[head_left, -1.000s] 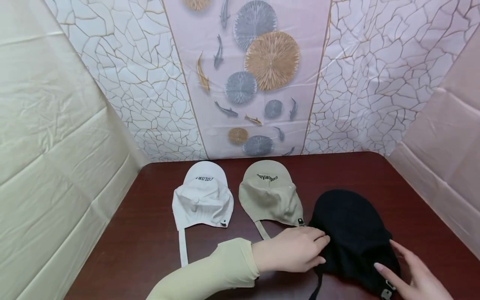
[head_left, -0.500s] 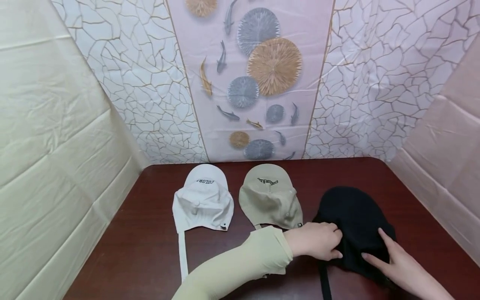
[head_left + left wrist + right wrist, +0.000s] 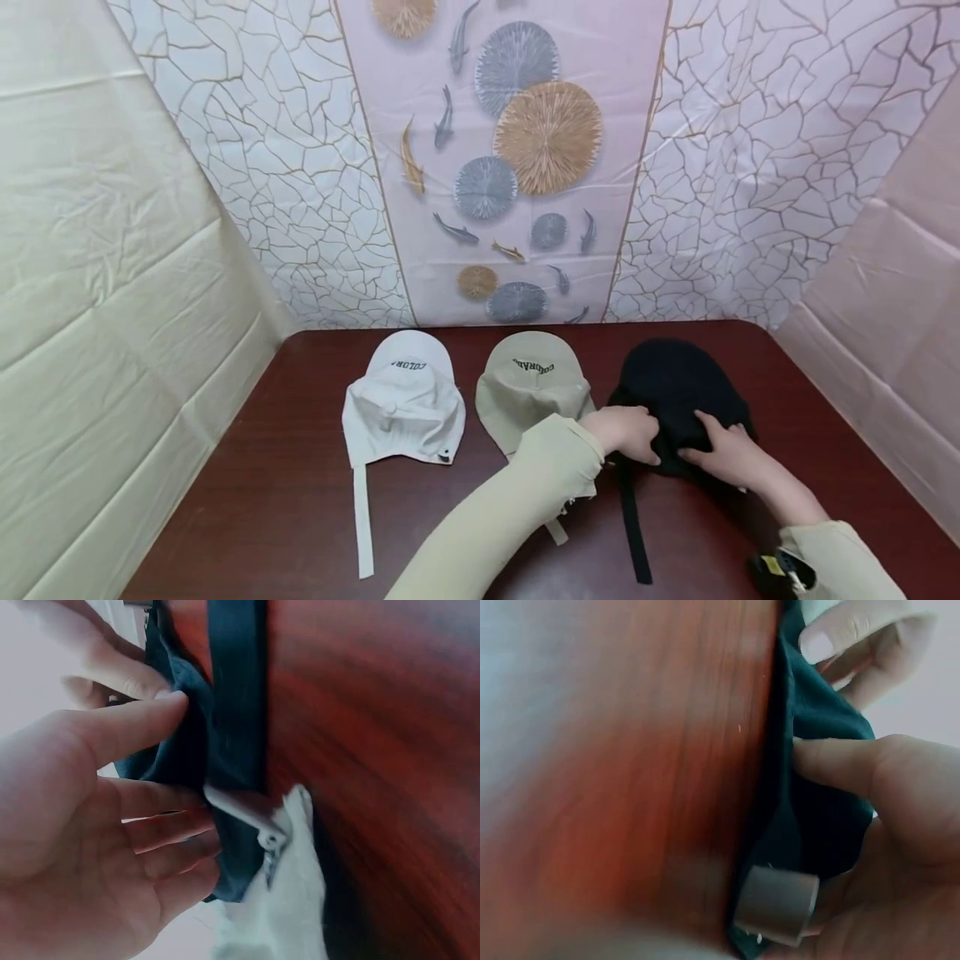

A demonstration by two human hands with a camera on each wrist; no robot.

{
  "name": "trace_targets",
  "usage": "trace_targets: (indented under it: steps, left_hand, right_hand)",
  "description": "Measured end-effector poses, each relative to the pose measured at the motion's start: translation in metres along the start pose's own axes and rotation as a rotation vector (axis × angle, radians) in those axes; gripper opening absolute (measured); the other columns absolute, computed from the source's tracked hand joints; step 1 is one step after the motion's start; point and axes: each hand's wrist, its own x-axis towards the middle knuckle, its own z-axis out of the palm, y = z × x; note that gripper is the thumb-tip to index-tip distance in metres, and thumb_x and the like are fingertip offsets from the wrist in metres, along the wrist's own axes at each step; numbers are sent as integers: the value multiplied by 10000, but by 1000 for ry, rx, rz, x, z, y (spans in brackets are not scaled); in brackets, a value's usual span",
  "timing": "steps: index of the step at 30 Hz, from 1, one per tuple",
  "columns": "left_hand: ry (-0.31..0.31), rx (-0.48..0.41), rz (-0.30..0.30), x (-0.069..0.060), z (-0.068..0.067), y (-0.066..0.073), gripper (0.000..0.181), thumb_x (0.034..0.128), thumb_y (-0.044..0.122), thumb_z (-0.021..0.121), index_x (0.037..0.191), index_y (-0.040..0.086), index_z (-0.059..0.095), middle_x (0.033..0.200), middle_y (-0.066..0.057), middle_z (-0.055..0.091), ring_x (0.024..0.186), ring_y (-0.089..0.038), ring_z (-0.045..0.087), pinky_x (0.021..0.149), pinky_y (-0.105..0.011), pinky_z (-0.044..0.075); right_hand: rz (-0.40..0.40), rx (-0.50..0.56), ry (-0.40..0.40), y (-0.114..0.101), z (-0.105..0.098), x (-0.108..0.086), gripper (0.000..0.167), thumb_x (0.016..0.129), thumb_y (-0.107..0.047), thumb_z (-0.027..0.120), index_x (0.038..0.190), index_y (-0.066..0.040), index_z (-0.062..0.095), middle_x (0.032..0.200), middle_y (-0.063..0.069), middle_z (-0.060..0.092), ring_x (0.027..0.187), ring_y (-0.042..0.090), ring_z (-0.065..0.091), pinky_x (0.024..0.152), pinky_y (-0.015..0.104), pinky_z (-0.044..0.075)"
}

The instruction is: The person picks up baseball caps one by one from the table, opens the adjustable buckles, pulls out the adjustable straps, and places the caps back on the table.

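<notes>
A black cap (image 3: 678,371) lies at the right of the table, its rounded brim toward the back wall and a long black strap (image 3: 633,525) trailing forward. My left hand (image 3: 630,432) grips its left edge. On the near right part, my right hand (image 3: 735,457) holds the cloth between thumb and fingers. The left wrist view has the thumb against the dark fabric (image 3: 180,754) beside the strap. In the right wrist view, the thumb presses the cap (image 3: 821,817) above a metal buckle (image 3: 776,904). Next to it lies a beige cap (image 3: 528,392), partly behind my left hand and sleeve.
A white cap (image 3: 405,408) with a long strap lies at the left of the dark red table (image 3: 262,483). Patterned cloth (image 3: 480,167) hangs behind the table, with pale cloth walls on both sides. A small black device (image 3: 780,573) sits at my right sleeve.
Both hands have carried the black cap away from the front edge, toward the back and slightly left, level with the other caps. Its strap now lies straighter. The white and beige caps stay put.
</notes>
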Motion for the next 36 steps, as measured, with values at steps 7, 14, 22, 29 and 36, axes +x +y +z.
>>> trace_targets:
  steps: [7,14,22,29,36]
  left_hand:
    - [15,11,-60,8,1,-5,565,965,506,611,1477,299,488,1476,139,424,1228,-17,489,946,-250,435]
    - [29,22,-70,8,1,-6,573,982,510,581,1494,285,457,1471,128,416,1193,-19,505,921,-237,447]
    - [52,34,-53,2,3,-7,594,984,517,576,1502,254,448,1458,104,428,1195,-44,534,935,-223,444]
    - [40,28,-51,0,1,-7,601,989,518,566,1512,253,432,1476,104,408,1199,-41,524,938,-211,437]
    - [47,4,-75,3,11,-4,558,993,496,574,1491,268,463,1432,122,441,1198,-22,507,924,-215,440]
  right_hand:
    - [-37,-61,31,-2,-1,18,731,957,-284,662,1389,208,337,1289,499,446,1238,770,185,1016,781,182]
    - [-30,7,67,0,0,18,687,967,-275,650,1411,154,348,1341,534,347,1255,800,47,956,830,169]
    - [-30,53,82,4,6,17,693,961,-317,652,1417,116,360,1369,539,298,1275,791,-3,951,844,108]
    - [-29,52,94,6,8,18,677,961,-315,655,1411,100,366,1365,541,300,1285,784,-2,956,841,103]
    - [-25,45,76,6,9,19,682,965,-310,651,1414,113,363,1368,527,319,1280,786,5,954,840,127]
